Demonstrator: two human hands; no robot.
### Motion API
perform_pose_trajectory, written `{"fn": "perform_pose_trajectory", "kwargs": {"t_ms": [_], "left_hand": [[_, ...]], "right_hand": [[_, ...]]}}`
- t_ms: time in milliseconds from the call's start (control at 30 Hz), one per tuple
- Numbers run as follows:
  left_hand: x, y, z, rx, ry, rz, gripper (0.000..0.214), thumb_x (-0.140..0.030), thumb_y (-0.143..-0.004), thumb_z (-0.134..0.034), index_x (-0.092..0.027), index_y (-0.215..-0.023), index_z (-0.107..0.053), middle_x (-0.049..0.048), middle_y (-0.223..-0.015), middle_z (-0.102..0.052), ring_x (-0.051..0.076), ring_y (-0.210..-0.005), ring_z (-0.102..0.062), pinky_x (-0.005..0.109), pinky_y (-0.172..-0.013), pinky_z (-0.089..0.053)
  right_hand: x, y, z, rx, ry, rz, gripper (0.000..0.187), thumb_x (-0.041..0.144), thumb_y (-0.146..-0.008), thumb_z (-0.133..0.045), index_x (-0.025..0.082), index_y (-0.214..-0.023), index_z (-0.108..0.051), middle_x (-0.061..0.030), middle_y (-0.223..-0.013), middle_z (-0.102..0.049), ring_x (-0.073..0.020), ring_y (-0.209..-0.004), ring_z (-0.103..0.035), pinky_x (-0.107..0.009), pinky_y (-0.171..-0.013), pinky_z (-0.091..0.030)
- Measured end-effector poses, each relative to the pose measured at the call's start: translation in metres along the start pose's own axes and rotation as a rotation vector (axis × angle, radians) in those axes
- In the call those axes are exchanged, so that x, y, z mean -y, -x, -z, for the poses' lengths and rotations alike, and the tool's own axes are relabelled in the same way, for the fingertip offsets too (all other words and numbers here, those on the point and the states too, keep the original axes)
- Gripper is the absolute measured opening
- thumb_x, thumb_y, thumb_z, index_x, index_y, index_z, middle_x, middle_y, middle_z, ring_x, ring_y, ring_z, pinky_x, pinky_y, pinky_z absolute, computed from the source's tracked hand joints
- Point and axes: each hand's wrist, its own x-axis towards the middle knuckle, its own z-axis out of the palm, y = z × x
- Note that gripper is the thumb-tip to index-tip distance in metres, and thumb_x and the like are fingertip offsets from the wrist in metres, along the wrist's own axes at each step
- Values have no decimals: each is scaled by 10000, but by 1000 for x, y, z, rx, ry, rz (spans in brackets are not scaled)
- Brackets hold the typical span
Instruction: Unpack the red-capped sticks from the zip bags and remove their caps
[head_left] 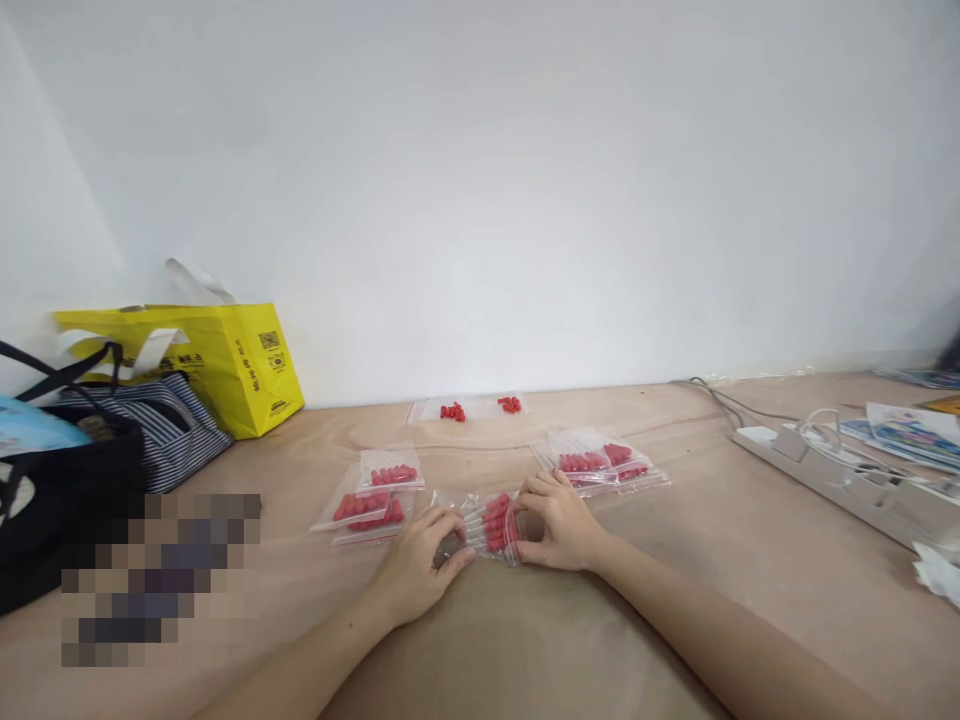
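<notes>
On the table (697, 610): a small clear zip bag, the held bag (491, 522), lies flat in front of us with a cluster of red capsule-like pieces inside. Every place below is given from it.
Left hand (420, 572): at the held bag's left end, fingers bent down and closed onto the plastic. We cannot tell whether the thumb is underneath.
Right hand (564, 527): at the held bag's right end, fingers curled tight, pinching that edge.
Just left of the held bag: the left pile (373, 495), a few filled bags overlapping, close to our left fingertips.
Beyond and right of the held bag: the right pile (600, 462) of filled bags, just beside our right knuckles.
Far beyond the held bag: a clear strip (469, 408) by the wall, with two small red clusters on it.
Well left of the held bag: a yellow bag (225, 362) and a striped bag (165, 425).
Well right of the held bag: a power strip (840, 482) with white cables.
Handling, as we judge it: the film looks thin and slippery, so we would grip only the ends and hold the bag level and taut. One hand would anchor while the other presses evenly — the red pieces well clear of the fingers. We cannot tell which edge carries the zip.
</notes>
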Motion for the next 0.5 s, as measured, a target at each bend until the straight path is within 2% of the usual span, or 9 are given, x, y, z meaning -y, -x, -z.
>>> {"fn": "perform_pose_trajectory", "kwargs": {"t_ms": [67, 133, 267, 500], "left_hand": [[-1, 0, 1, 6, -3, 11, 89, -287, -783, -484, -205, -785, -518, 17, -854, -562, 186, -821, -519, 315, -731, -414], [-1, 0, 1, 13, -8, 18, 89, -286, -781, -487, -202, -783, -518, 17, -845, -562, 188, -818, -516, 320, -731, -411], [-1, 0, 1, 9, -8, 26, 108, -303, -786, -481, -202, -773, -516, 18, -836, -567, 186, -819, -517, 316, -730, -412], [1, -1, 0, 8, -2, 15, 94, -290, -790, -469, -203, -783, -504, 16, -832, -568, 189, -828, -510, 325, -749, -403]], "right_hand": [[-1, -2, 1, 35, -16, -48, 350, 486, -555, -685, 212, -761, -611, -1, -785, -558, -173, -796, -470, -307, -733, -258], [0, -3, 1, 61, -32, -99, 343, 498, -540, -697, 221, -728, -621, 5, -765, -556, -171, -797, -477, -297, -718, -261], [5, -4, 0, 62, -30, -158, 237, 402, -537, -719, 218, -652, -624, 13, -726, -551, -165, -791, -490, -290, -711, -265], [4, -5, -6, 53, -142, -193, 164, 314, -536, -686, 198, -625, -610, 15, -703, -567, -154, -757, -511, -280, -717, -316]]}}
